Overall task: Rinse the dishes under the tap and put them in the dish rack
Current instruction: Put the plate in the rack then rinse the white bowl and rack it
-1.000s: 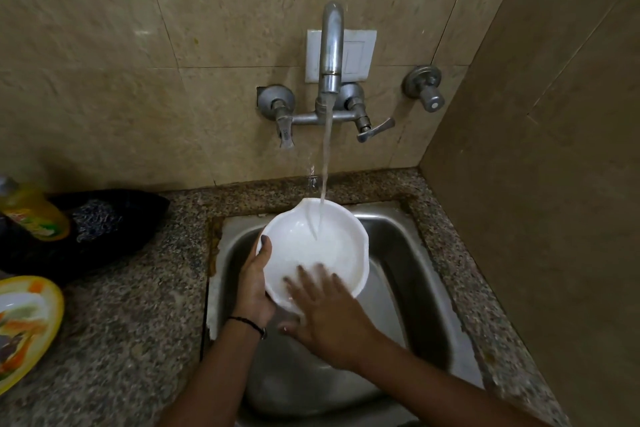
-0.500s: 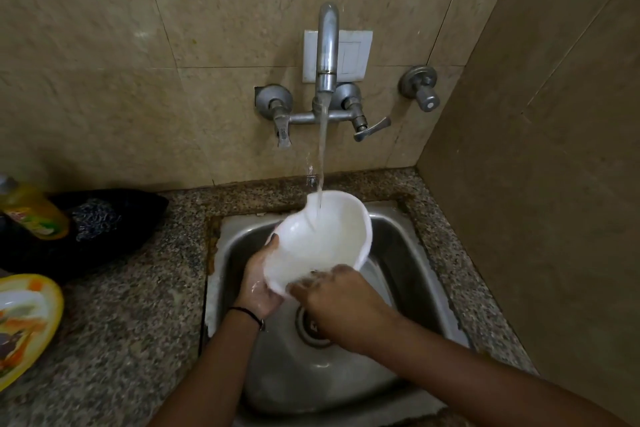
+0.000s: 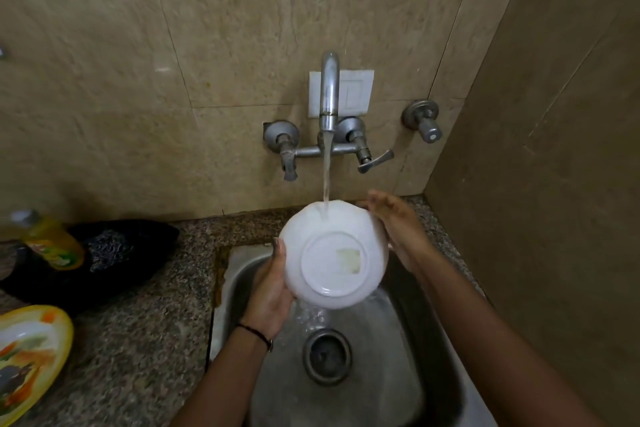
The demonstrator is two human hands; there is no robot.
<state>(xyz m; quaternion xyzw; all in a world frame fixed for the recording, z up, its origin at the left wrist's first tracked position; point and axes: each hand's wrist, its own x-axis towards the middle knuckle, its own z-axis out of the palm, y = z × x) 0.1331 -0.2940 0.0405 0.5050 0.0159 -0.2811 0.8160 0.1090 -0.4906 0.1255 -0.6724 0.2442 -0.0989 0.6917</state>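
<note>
A white bowl [image 3: 332, 255] is turned bottom-up toward me over the steel sink [image 3: 426, 374], with a yellowish sticker patch on its base. Water runs from the wall tap [image 3: 329, 94] onto the bowl's far rim. My left hand [image 3: 272, 291] grips the bowl's left edge, thumb on the outside. My right hand [image 3: 398, 229] lies flat against the bowl's right side, fingers stretched toward the wall. The dish rack is out of view.
On the granite counter [image 3: 138, 340] to the left lie a yellow patterned plate [image 3: 27, 354], a yellow soap bottle [image 3: 52, 243] and a black dish with a scrubber [image 3: 110, 246]. A side wall stands close on the right. The sink drain [image 3: 327, 357] is uncovered.
The bowl has been flipped from open side up to bottom side up and raised under the stream. My right hand moved from the bowl's near rim to its right side.
</note>
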